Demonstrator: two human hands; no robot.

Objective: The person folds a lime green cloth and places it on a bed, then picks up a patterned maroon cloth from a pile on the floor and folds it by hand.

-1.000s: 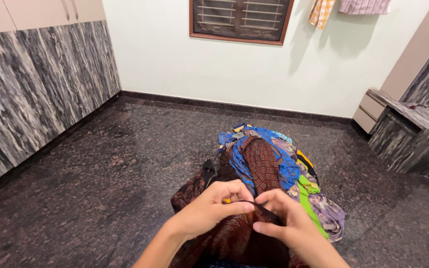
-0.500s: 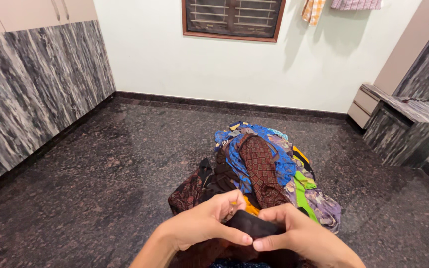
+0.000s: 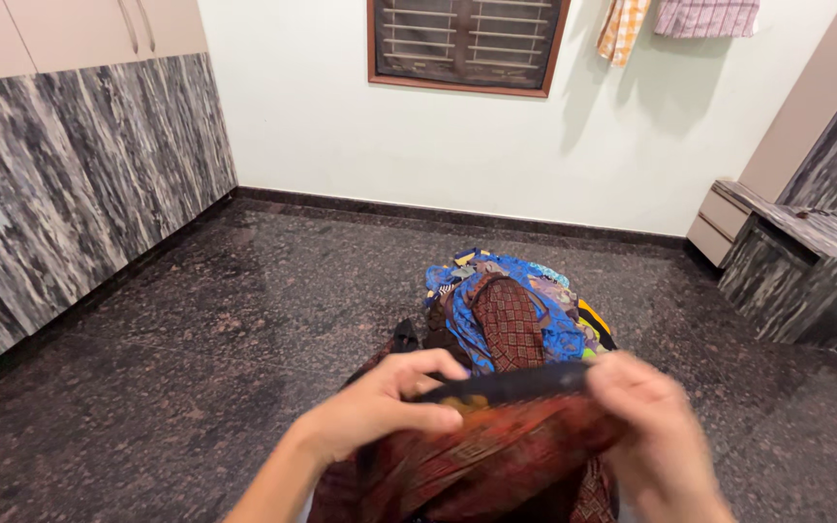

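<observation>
A dark red patterned cloth (image 3: 496, 441) with a black edge is stretched between both hands near the bottom of the view. My left hand (image 3: 389, 402) pinches its upper edge at the left. My right hand (image 3: 646, 426), blurred, grips the same edge at the right. Just beyond the hands, a heap of mixed clothes (image 3: 515, 310) in blue, brown, green and yellow lies on the floor.
The floor (image 3: 196, 368) is dark speckled granite. Grey marbled cupboards (image 3: 60, 184) run along the left wall. A low marbled unit (image 3: 806, 271) stands at the right. A barred window (image 3: 467, 44) and hanging cloths (image 3: 680, 19) are on the white far wall.
Both hands have moved apart and lifted, pulling the red cloth's edge out wide between them. The view has shifted slightly.
</observation>
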